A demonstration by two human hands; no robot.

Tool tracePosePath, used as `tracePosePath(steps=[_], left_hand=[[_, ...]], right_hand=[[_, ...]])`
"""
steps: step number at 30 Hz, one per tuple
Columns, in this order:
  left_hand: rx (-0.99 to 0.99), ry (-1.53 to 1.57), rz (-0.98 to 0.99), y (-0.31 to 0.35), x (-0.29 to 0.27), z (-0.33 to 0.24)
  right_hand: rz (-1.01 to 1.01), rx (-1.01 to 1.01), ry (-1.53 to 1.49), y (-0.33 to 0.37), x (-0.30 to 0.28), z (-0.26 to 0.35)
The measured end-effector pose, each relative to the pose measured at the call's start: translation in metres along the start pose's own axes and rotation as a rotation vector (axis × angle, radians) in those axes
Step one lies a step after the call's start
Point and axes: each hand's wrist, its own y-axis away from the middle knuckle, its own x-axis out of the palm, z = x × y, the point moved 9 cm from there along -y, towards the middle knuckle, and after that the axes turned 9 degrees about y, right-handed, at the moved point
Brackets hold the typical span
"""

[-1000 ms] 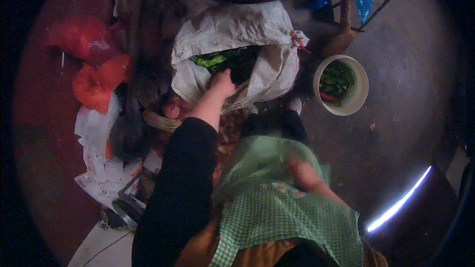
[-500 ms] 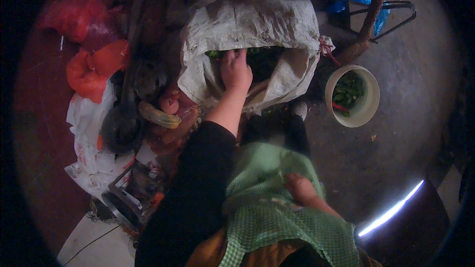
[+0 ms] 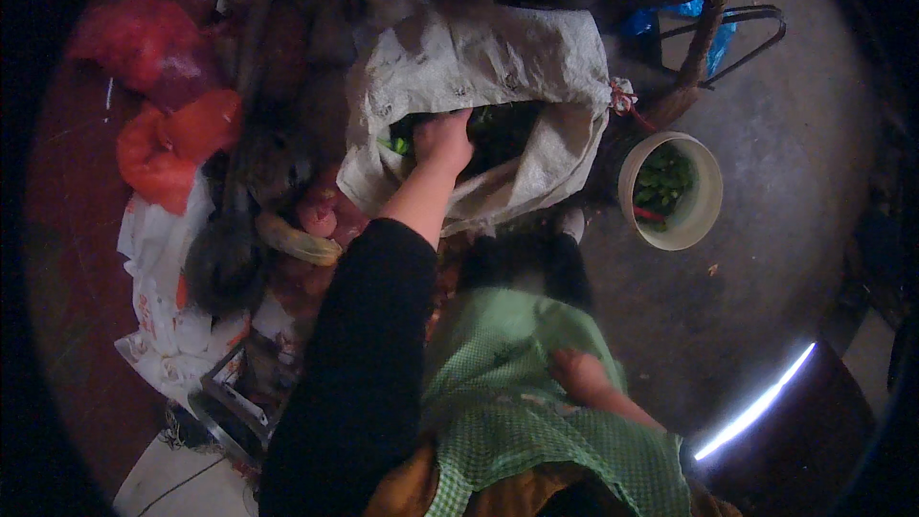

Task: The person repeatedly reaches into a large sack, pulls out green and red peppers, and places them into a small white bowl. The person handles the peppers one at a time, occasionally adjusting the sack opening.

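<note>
Head view: the left hand [image 3: 443, 139] was inside the mouth of the white woven sack [image 3: 483, 57], its fingertips hidden at the upper edge of the opening, so whether it had closed on any of the dark leafy greens [image 3: 505, 129] could not be told. Half a second earlier that hand had lain flatter, with its fingers visibly parted; now it looked more bunched, its knuckles raised. A second earlier it had been nearer the sack's lower lip, where a larger patch of bright leaf showed; now only a small bit of bright green was seen to the left of the hand.

The greens lay within the sack, which lay on the floor just beyond the person's shoes. The right hand [image 3: 579, 373], blurred a second before, now showed more clearly over the green checked apron [image 3: 522, 335], fingers curled; whether they gripped the cloth could not be made out.

To the right of the sack, the cream bucket [image 3: 706, 201] stayed in its place, with green pieces [image 3: 663, 177] and something red [image 3: 648, 214] inside, as in both earlier views.
</note>
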Motion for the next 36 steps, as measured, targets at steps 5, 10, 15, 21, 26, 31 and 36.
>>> tracePosePath(steps=[5,10,15,21,26,31,36], left_hand=[[0.08,0.268,0.05,0.032,-0.065,-0.001],[0.358,0.879,-0.062,0.085,-0.16,-0.02],[0.179,1.84,0.131,0.126,-0.219,-0.045],[0.016,2.342,0.297,0.17,-0.223,-0.098],[-0.048,2.326,0.075,0.174,-0.201,-0.097],[-0.189,2.118,-0.04,0.171,-0.171,-0.089],[-0.005,1.91,-0.067,0.174,-0.158,-0.12]], right_hand=[[-0.024,-0.073,0.005,-0.007,-0.01,0.006],[-0.08,-0.069,-0.014,-0.03,-0.058,0.016],[-0.511,-0.285,-0.288,-0.025,-0.204,0.08],[-0.461,-0.491,-0.753,-0.012,-0.299,0.166],[-0.235,-0.443,-0.882,-0.004,-0.273,0.195],[-0.61,-0.42,-0.551,0.01,-0.281,0.184],[-0.7,-0.156,-0.386,0.007,-0.264,0.146]])
